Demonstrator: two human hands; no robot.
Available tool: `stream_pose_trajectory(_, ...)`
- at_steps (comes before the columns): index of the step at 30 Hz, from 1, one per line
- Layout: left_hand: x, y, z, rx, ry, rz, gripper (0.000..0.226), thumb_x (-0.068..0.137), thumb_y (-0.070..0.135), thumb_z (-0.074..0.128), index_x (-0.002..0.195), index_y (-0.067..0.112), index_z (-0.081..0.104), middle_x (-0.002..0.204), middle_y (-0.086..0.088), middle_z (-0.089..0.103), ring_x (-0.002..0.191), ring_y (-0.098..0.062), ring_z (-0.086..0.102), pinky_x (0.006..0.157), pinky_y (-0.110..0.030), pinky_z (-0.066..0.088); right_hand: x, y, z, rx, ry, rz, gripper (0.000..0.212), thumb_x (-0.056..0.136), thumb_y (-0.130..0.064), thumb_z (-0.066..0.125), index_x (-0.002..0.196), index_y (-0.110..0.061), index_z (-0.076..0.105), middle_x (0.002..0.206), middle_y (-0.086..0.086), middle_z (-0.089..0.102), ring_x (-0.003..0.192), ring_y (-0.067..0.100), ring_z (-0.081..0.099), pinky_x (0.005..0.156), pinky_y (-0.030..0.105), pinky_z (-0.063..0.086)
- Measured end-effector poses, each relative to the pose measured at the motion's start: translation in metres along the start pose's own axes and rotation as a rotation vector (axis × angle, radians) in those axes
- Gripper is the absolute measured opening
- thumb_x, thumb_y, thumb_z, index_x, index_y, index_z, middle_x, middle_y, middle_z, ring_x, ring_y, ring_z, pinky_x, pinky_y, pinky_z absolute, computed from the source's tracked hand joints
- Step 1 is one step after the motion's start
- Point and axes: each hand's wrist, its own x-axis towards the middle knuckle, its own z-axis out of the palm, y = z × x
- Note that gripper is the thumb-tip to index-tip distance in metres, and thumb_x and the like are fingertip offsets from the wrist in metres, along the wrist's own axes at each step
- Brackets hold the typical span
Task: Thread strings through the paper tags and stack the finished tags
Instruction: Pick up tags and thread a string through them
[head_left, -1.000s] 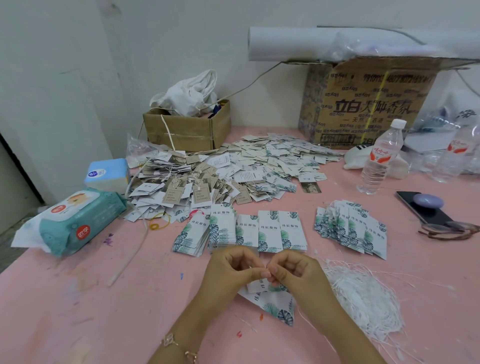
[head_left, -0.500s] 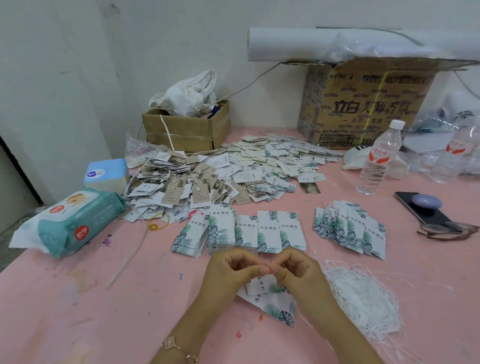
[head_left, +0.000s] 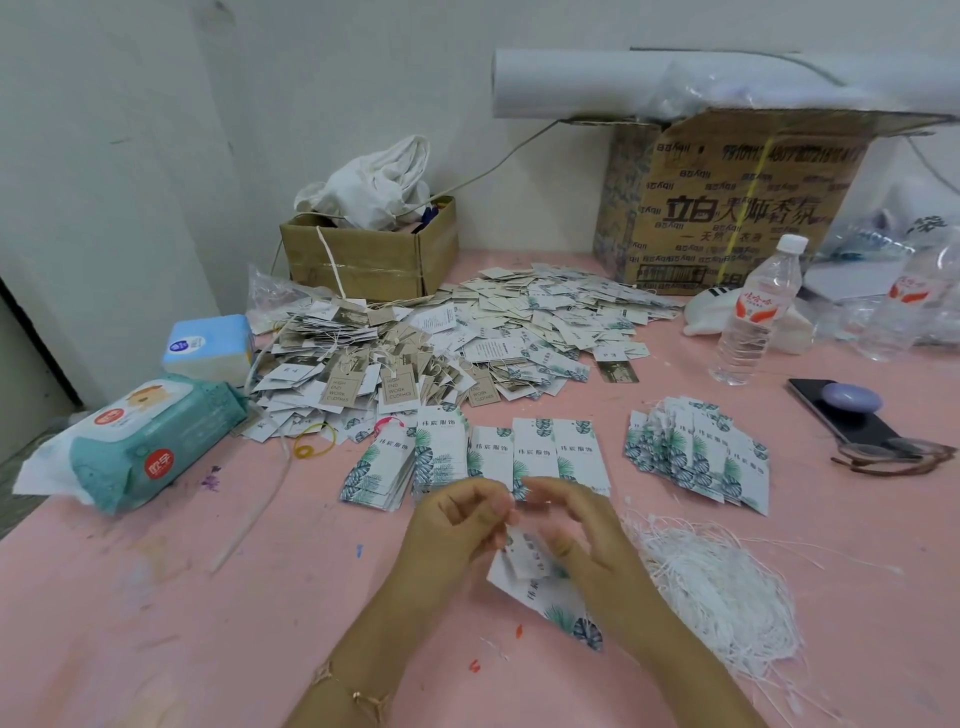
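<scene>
Left hand (head_left: 457, 525): my fingers curled, pinching top of leaf-print tags (head_left: 540, 592), low over pink surface (head_left: 156, 623). Right hand (head_left: 576, 540): close beside left, motion-blurred (cannot tell my grip). String pile (head_left: 722, 587): on surface, just right of hands. Tag stacks (head_left: 488, 457): row just beyond hands. Fanned stack (head_left: 696, 457): further right.

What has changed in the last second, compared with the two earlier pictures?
The two hands, earlier pinched together over the tag, have lifted slightly and their fingertips have parted a little. The right hand is blurred by motion; the left hand still seems to pinch the tag. The string pile, the tag stacks and the bottle stayed where they were.
</scene>
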Motion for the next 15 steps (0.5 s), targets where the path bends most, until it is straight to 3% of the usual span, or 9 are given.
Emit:
stream_pose_trajectory(3, 0.002, 0.003, -0.004, -0.304, 0.107, -0.030, 0.010, 0.073, 0.026, 0.067, 0.069, 0.020, 0.074, 0.065, -0.002, 0.064, 0.051, -0.009, 0.055, 0.055, -0.018, 0.052, -0.003, 0.005, 0.008, -0.135, -0.151, 0.032, 0.041, 0.095, -0.043, 0.051, 0.133, -0.055, 0.040, 0.128, -0.024, 0.045, 0.127, -0.004, 0.034, 0.104, 0.027, 0.032)
stream_pose_trajectory(6, 0.007, 0.007, -0.005, -0.505, 0.217, -0.006, 0.011, 0.066, 0.030, 0.069, 0.063, 0.020, 0.073, 0.062, 0.001, 0.064, 0.048, -0.007, 0.056, 0.051, -0.018, 0.052, -0.001, 0.002, 0.013, -0.194, -0.187, 0.079, 0.048, 0.092, -0.030, 0.061, 0.121, -0.062, 0.040, 0.118, -0.020, 0.046, 0.120, 0.004, 0.040, 0.107, 0.036, 0.035)
stream_pose_trajectory(9, 0.010, 0.011, -0.007, -0.640, 0.291, 0.004, 0.018, 0.071, 0.032, 0.063, 0.064, 0.020, 0.073, 0.065, 0.004, 0.067, 0.049, -0.005, 0.059, 0.050, -0.018, 0.053, 0.000, -0.001, 0.017, -0.214, -0.219, 0.031, 0.039, 0.087, -0.026, 0.066, 0.115, -0.052, 0.056, 0.100, -0.032, 0.057, 0.109, -0.001, 0.045, 0.101, 0.033, 0.038)
stream_pose_trajectory(11, 0.011, 0.013, -0.008, -0.745, 0.325, -0.006, 0.020, 0.070, 0.034, 0.062, 0.075, 0.015, 0.068, 0.068, 0.004, 0.068, 0.051, -0.004, 0.062, 0.050, -0.017, 0.054, 0.000, -0.003, 0.019, -0.204, -0.234, 0.006, 0.028, 0.086, -0.024, 0.068, 0.106, -0.043, 0.067, 0.092, -0.036, 0.059, 0.104, -0.001, 0.047, 0.096, 0.027, 0.039)
stream_pose_trajectory(15, 0.011, 0.016, -0.010, -0.903, 0.317, -0.023, 0.033, 0.061, 0.037, 0.068, 0.086, 0.016, 0.059, 0.074, 0.006, 0.069, 0.058, -0.004, 0.064, 0.052, -0.017, 0.054, -0.002, -0.008, 0.024, -0.117, -0.218, 0.024, 0.021, 0.080, -0.019, 0.075, 0.090, -0.038, 0.074, 0.085, -0.025, 0.064, 0.096, -0.001, 0.050, 0.082, 0.022, 0.047)
